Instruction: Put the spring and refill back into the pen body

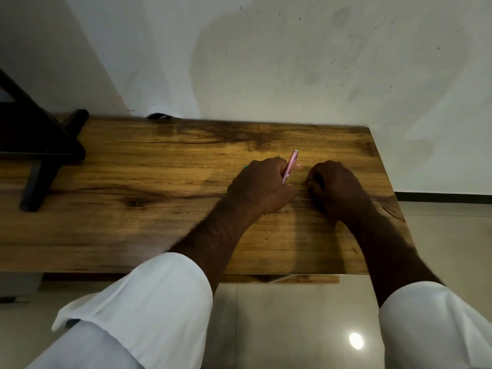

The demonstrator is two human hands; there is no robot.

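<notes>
My left hand (262,186) rests on the wooden table (138,187) and grips a slim pink object (291,166), perhaps a pen, whose upper end sticks out past the knuckles toward the wall. A small green tip shows at the far side of that hand. My right hand (336,186) rests beside it, a little to the right, with its fingers curled under onto the wood; nothing shows inside it. Both forearms come out of rolled white sleeves.
A dark stand (40,145) with angled legs sits at the table's left end. A stained white wall (266,62) backs the table. The table's right edge ends near my right hand, with glossy floor tiles (292,328) below and to the right.
</notes>
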